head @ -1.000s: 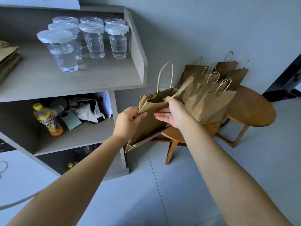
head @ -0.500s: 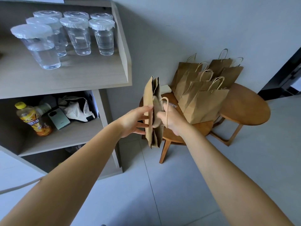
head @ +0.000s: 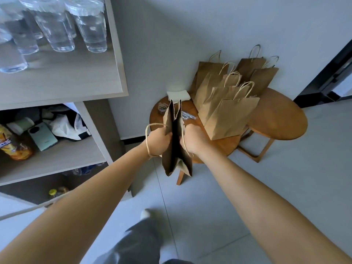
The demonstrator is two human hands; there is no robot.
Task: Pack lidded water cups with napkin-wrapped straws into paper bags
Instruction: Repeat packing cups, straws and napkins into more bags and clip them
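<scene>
Hands: left hand (head: 159, 140) and right hand (head: 192, 139) each grip one side of paper bag (head: 176, 149), filled bags (head: 226, 103) at 2 o'clock.

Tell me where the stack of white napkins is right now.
In the head view, the white napkins lie at the back edge of the round wooden table, against the wall, left of the standing paper bags.

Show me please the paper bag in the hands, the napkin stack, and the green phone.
paper bag (head: 176, 147): head view, right side panel.
napkin stack (head: 178, 95): head view, top sheet.
green phone (head: 43, 137): head view, back cover.
</scene>
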